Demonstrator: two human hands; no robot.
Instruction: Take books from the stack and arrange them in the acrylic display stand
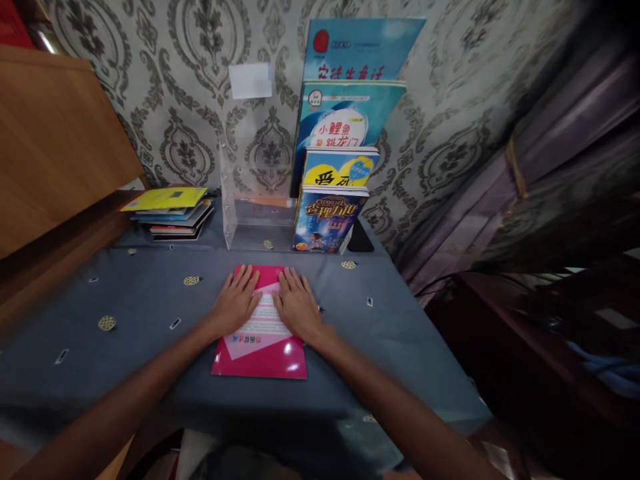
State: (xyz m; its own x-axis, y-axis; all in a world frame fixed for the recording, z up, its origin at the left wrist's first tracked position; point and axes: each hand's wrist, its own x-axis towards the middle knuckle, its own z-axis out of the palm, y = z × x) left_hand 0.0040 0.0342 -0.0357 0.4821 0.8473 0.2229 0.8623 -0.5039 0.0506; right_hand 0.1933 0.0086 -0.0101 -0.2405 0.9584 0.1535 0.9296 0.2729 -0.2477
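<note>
A pink book [267,360] with a pale printed panel lies flat on the table in front of me. My left hand [236,301] rests on its upper left part, palm down, fingers stretched out. On the upper right part lies my right hand [299,305], also flat with its fingers extended. Both thumbs point inward over the printed text, a small gap between them. Beyond the hands stands a clear plastic book rack [260,237]. Its right part holds several upright books, with a dark blue book [327,220] in front; its left part shows the wallpaper through it.
A stack of books with a yellow book [170,199] on top lies at the back left, beside a wooden cabinet [60,140]. A black phone-like slab [360,237] lies right of the rack. The grey patterned tablecloth [150,287] covers the table; a purple curtain [450,227] hangs at right.
</note>
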